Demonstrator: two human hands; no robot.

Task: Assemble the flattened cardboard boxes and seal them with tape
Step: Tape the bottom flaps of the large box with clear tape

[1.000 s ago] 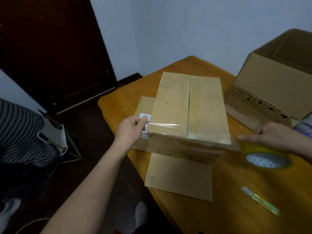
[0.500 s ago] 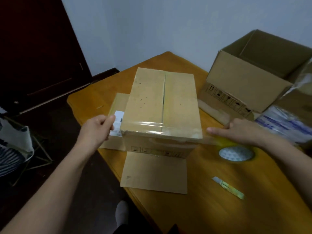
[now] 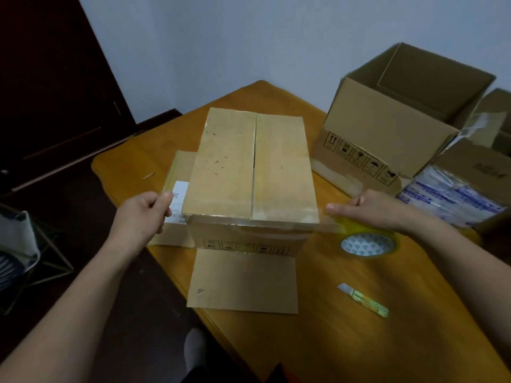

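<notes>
box (image 3: 249, 167) tan | tape roll (image 3: 369, 243) yellow, white triangle-patterned core | table (image 3: 387, 341) orange-brown | cutter (image 3: 363, 299) yellow-green

Seemingly a plain room at home: a round-cornered wooden surface (image 3: 359, 341) by a bare pale wall (image 3: 249, 37) and a dark wooden door (image 3: 55, 92) (a metal-legged chair (image 3: 19, 239) draped with cloth stands at left), a socked foot (image 3: 195, 346) on the dark floor (image 3: 152, 327).

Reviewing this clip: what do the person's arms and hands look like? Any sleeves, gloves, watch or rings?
Both are bare. The left hand and right hand wear no gloves, and no rings show on the visible fingers. The left forearm and right forearm are uncovered to the picture's edge: no sleeve, watch or wristband in view.
</notes>
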